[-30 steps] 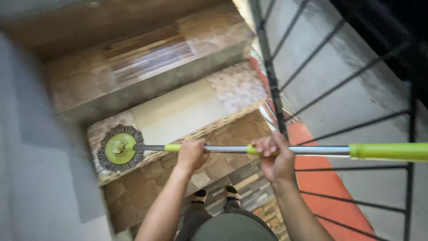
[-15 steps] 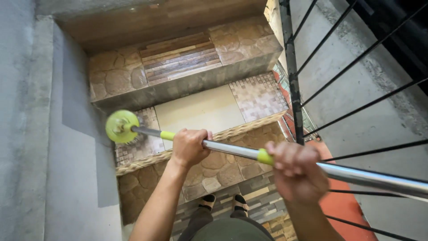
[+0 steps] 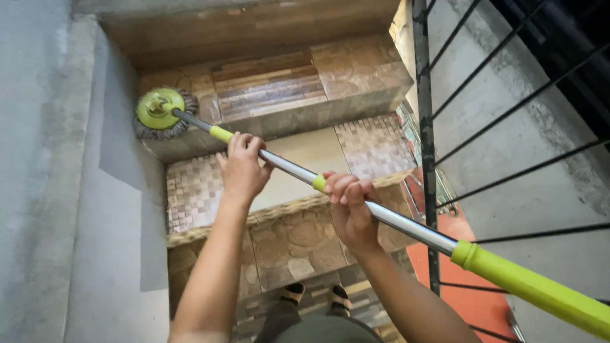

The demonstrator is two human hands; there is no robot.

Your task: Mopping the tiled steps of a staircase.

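I look down a tiled staircase. My left hand [image 3: 243, 170] and my right hand [image 3: 351, 206] both grip the metal pole of a mop [image 3: 381, 219], left hand further down the pole, right hand nearer the lime-green handle end [image 3: 540, 292]. The round lime-green mop head [image 3: 160, 112] with grey strands rests on the left end of an upper step [image 3: 273, 89], close to the grey wall.
A grey plastered wall [image 3: 57, 190] runs along the left. A black metal railing [image 3: 424, 127] stands on the right, with an orange floor patch [image 3: 470, 286] below it. The lower step [image 3: 318, 159] has mosaic tiles. My sandalled feet [image 3: 314, 297] stand on a step below.
The mop head has moved from the lower mosaic step up to the left end of the higher step. Both hands kept their grip and the pole now slants up to the left.
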